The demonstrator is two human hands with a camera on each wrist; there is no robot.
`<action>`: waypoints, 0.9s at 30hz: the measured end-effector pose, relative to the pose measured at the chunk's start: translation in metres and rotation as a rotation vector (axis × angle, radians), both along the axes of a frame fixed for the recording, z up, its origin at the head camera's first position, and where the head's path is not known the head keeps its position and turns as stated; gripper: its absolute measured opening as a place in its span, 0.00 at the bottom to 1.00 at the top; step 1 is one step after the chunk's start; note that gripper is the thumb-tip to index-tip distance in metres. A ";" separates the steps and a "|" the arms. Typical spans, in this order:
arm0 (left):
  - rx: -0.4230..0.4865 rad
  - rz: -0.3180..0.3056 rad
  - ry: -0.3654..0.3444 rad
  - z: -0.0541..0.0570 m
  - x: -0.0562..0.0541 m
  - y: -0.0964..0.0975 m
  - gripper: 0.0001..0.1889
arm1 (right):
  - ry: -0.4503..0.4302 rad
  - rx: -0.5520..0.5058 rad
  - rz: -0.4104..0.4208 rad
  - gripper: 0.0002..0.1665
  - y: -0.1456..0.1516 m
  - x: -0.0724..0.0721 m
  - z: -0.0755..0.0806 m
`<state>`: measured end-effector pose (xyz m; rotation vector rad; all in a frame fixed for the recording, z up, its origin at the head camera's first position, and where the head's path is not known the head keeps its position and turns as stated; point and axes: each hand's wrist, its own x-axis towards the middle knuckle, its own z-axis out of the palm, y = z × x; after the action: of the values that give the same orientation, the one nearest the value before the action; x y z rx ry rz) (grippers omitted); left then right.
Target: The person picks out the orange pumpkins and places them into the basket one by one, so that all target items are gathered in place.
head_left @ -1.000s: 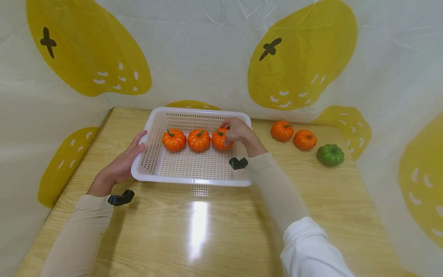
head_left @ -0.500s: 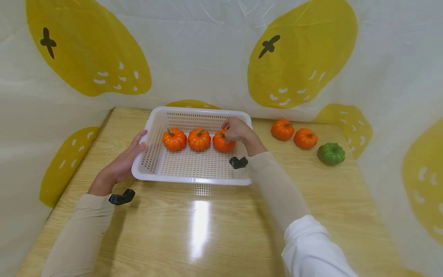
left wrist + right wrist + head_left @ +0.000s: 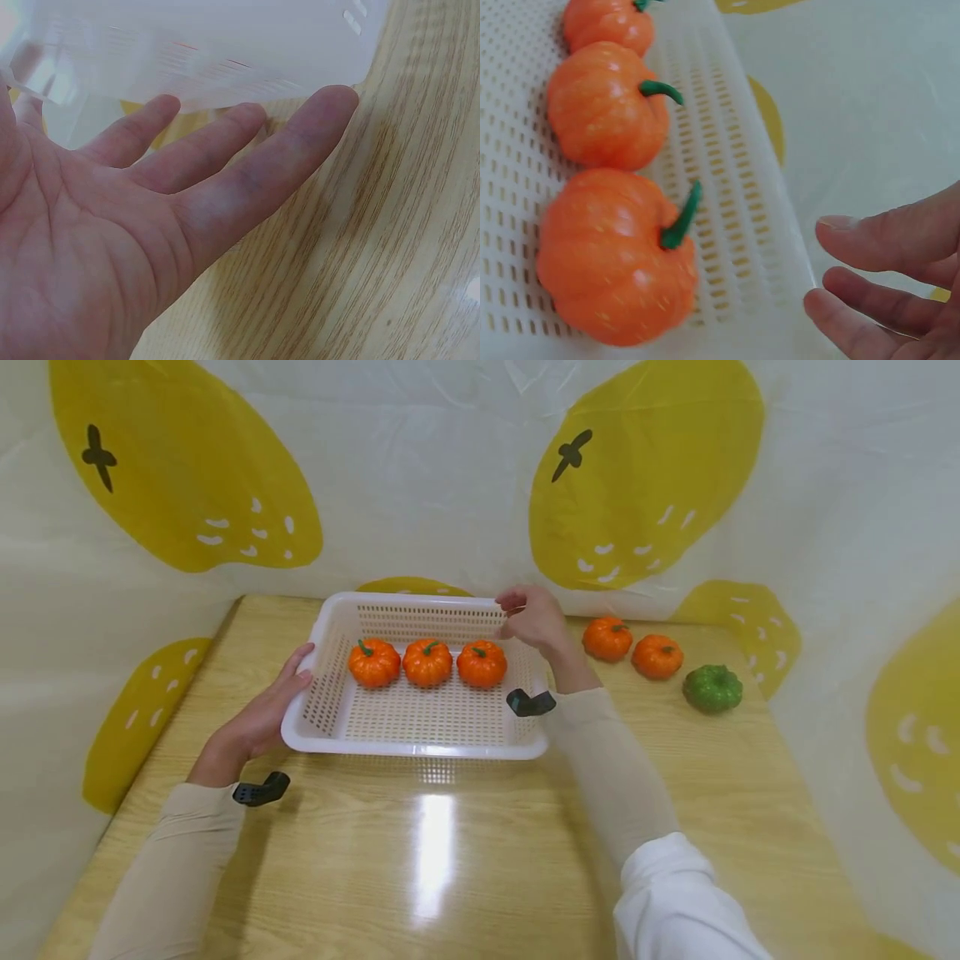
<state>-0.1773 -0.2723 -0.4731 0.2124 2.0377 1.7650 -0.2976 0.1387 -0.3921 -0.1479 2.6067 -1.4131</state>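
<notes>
Three orange pumpkins with green stems sit in a row inside the white plastic basket (image 3: 427,749): the left pumpkin (image 3: 374,663), the middle pumpkin (image 3: 427,662) and the right pumpkin (image 3: 482,664). My left hand (image 3: 258,718) holds the basket's left rim, thumb on top. In the left wrist view its other fingers (image 3: 247,172) stretch along the outer wall. Over the basket's back right corner hovers my right hand (image 3: 538,620), holding nothing. Its thumb and fingertips are parted in the right wrist view, beside the rim and away from the nearest pumpkin (image 3: 615,259).
On the wooden table (image 3: 360,860), right of the basket, lie two more orange pumpkins (image 3: 607,638) (image 3: 657,657) and a green pumpkin (image 3: 712,688), in a slanting line. A pale curtain (image 3: 420,468) with yellow fruit prints hangs behind and at both sides.
My right hand has let go of the right pumpkin and moved up and right to the basket's back corner. That pumpkin stays in the row. My left hand keeps its place.
</notes>
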 end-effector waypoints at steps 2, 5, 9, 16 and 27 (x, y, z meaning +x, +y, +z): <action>0.000 -0.001 -0.004 0.000 0.001 0.000 0.31 | 0.014 -0.014 -0.026 0.32 0.006 0.000 0.002; 0.001 -0.001 -0.006 0.000 0.001 0.000 0.30 | 0.041 -0.040 -0.068 0.32 0.017 -0.003 0.001; 0.003 -0.001 -0.005 -0.001 0.001 0.000 0.30 | 0.073 -0.063 -0.131 0.33 0.033 -0.007 -0.002; -0.004 0.006 -0.003 -0.002 0.001 -0.001 0.31 | 0.100 -0.114 -0.189 0.36 0.061 -0.009 -0.007; 0.002 -0.002 0.007 -0.002 -0.001 0.000 0.31 | 0.194 -0.210 -0.345 0.38 0.105 -0.017 -0.028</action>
<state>-0.1780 -0.2721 -0.4750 0.2219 2.0403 1.7669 -0.3151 0.2440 -0.4199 0.1551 2.7293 -1.8742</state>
